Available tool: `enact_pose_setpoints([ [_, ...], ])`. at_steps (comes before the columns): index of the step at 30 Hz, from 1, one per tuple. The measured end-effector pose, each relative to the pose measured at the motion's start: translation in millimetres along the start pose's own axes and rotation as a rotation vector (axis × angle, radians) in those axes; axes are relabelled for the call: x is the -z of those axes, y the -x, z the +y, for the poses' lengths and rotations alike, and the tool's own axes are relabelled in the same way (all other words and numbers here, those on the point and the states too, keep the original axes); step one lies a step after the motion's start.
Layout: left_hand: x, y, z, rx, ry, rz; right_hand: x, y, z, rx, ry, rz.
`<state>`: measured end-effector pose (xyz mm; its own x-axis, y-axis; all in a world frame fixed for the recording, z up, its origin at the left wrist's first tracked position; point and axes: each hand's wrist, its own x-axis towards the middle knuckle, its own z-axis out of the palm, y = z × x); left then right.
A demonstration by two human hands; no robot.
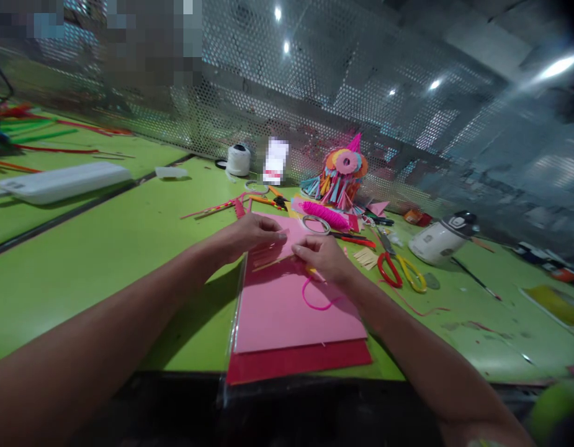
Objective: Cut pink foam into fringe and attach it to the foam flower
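Note:
Over a stack of pink paper (287, 316) my two hands are close together. My left hand (256, 234) is closed in a pinch on a small fringed pink paper strip (268, 251), partly blurred against the sheet below. My right hand (324, 256) has its thumb and fingers pressed together on a thin tan stick (273, 264) that points left. A bit of yellow shows beneath the right hand; its kind is hidden. Bright pink yarn (314, 305) curls on the sheet below that hand. Under the pink paper a red sheet (300, 363) sticks out at the front.
Red-and-yellow scissors (401, 270), a tape roll (316, 225) and a pink yarn bundle (326, 215) lie right and behind. Farther back stand a tasselled paper ornament (345, 171), a phone (275, 161) and a white thread spool (239, 161). A glue gun (442, 239) is at right.

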<state>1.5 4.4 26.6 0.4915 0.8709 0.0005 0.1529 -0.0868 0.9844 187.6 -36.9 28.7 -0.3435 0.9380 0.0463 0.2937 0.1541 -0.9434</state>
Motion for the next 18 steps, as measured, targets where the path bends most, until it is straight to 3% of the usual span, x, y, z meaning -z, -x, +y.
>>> enact_pose_setpoints([
  [2,2.0,-1,-1,-0.013,-0.006,0.015,5,-1,0,0.016,0.029,-0.012],
  [6,12.4,-3,-4,-0.026,-0.03,0.035,18,-7,5,0.066,0.123,0.107],
  [10,20.3,-4,-6,-0.029,-0.067,0.067,24,-9,10,0.105,0.333,0.128],
  [14,20.0,-3,-6,-0.032,-0.082,0.05,18,-6,9,0.272,0.558,0.087],
  [18,17.5,0,-2,-0.029,-0.12,0.075,5,0,6,0.384,0.64,0.034],
])
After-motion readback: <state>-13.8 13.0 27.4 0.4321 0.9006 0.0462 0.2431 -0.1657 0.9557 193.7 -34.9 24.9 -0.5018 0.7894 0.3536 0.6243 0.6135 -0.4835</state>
